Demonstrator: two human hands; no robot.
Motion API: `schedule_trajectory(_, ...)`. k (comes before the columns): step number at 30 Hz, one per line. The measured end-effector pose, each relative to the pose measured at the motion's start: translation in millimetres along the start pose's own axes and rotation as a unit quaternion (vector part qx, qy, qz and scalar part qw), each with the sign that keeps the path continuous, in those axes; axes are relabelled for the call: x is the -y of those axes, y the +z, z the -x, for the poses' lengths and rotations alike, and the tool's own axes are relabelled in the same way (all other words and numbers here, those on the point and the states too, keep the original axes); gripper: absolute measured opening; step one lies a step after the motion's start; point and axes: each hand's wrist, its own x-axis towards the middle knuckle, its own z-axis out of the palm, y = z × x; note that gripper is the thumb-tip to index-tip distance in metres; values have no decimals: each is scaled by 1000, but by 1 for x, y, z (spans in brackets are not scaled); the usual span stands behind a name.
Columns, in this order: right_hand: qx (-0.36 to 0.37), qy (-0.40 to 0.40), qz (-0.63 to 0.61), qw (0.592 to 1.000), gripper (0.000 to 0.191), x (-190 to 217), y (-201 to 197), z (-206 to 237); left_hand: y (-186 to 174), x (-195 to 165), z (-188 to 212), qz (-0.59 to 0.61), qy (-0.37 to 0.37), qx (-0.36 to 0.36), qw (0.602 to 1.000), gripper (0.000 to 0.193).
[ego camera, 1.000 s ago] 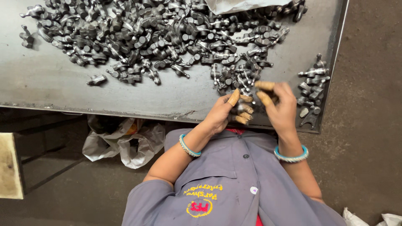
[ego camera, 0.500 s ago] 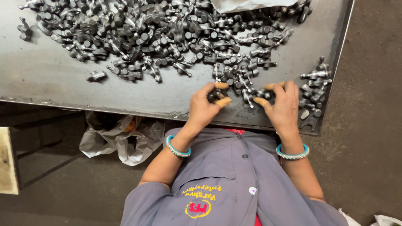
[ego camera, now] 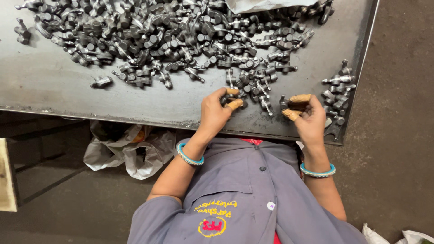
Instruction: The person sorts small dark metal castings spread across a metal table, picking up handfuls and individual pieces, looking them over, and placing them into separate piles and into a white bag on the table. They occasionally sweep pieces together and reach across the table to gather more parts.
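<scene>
The head camera looks straight down on a dark metal table (ego camera: 54,97) strewn with small grey metal parts. The big heap (ego camera: 172,40) runs along the far edge, thinning out toward the near edge in front of the person. A smaller cluster (ego camera: 339,95) sits apart by the near right corner, and one stray part (ego camera: 100,82) lies alone toward the left.

The left hand (ego camera: 216,113) is curled at the near fringe of the heap, thumb and forefinger in tan finger covers (ego camera: 235,104) pinched on a dark part (ego camera: 226,100) that is mostly hidden under them. The right hand (ego camera: 311,118) is held just off the small cluster, its covered fingertips (ego camera: 299,98) closed on something dark between them; whether it is one part or more cannot be told.

These parts look like cast or forged steel: stiff, dense for their bulk, in no danger from a knock. Each seems to have a round barrel with an arm sticking out, so they snag on one another in the heap. The surfaces look dull, possibly oily or rough-edged, which would suit the finger covers. The best hold is likely across the round barrel, thumb against forefinger, lifting straight up so neighbouring arms fall free.

A crumpled plastic bag (ego camera: 129,151) lies on the floor (ego camera: 398,149) under the near edge. The person wears a grey work shirt (ego camera: 253,190) and a blue bangle (ego camera: 190,157) on each wrist.
</scene>
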Motion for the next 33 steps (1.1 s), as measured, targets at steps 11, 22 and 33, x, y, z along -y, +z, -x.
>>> schedule_trajectory(11,133,69,-174,973,34,40,13,7,33,12,12,295,-198,130,926,35)
schedule_trajectory(22,41,-197,492,847,65,64,54,-43,31,29,21,480,-266,175,818,43)
schedule_trajectory(33,-36,-145,502,852,44,56,0,4,38,39,25,500,-266,164,807,32)
